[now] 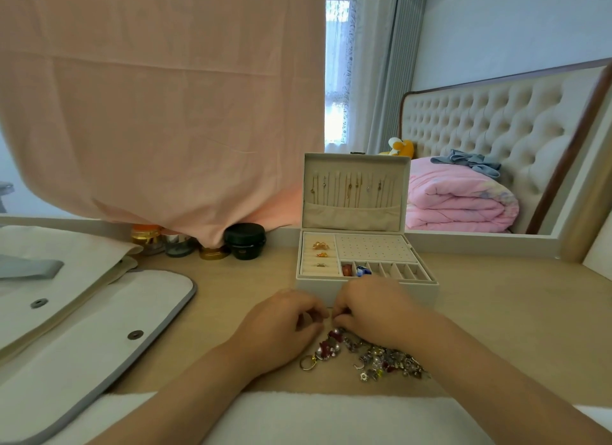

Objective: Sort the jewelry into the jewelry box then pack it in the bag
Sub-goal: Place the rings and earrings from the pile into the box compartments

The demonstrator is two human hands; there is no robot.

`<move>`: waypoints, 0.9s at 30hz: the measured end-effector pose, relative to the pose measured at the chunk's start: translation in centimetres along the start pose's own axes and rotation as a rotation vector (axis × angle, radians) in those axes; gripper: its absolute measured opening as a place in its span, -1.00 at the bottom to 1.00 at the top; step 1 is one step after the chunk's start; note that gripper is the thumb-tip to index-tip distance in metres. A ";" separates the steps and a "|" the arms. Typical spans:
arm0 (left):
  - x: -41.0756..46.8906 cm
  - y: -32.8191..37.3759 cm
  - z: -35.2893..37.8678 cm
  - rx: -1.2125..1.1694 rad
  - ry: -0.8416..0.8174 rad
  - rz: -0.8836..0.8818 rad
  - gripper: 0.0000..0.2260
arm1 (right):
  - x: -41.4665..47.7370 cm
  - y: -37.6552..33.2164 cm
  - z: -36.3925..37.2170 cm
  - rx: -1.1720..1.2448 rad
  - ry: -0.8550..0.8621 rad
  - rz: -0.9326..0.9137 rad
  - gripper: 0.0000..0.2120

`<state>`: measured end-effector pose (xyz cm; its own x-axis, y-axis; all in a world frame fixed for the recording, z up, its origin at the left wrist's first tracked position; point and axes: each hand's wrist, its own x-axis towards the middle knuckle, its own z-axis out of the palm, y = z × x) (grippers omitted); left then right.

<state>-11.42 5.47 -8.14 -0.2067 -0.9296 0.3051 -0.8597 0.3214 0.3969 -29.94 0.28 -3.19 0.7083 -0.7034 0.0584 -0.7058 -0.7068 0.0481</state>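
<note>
Right hand (374,312) by glinting beaded jewelry (376,358)

left hand (284,315): fingers curled | right hand (371,308): fingers curled | hands close together

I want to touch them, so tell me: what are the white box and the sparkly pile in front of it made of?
The jewelry box looks like smooth, matte off-white faux leather outside, with soft beige fabric lining inside; hard to be sure. The jewelry pile seems shiny metal with glassy red and clear beads, judging by the glints.
</note>
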 end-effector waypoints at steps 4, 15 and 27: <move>0.0 0.1 0.1 -0.016 0.010 0.000 -0.84 | 0.0 -0.2 0.2 0.063 -0.005 0.047 -0.81; 0.0 0.0 0.0 -0.043 0.023 -0.045 -0.89 | 0.2 -0.2 1.3 0.476 -0.048 0.106 -0.86; -0.1 -0.3 -0.2 -0.160 0.063 -0.049 -0.87 | 0.4 -0.1 2.0 0.714 0.035 0.115 -0.91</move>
<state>-11.04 5.48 -8.14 -0.1321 -0.9334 0.3337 -0.7819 0.3051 0.5437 -29.60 -0.05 -5.12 0.6208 -0.7819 0.0560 -0.5905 -0.5135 -0.6226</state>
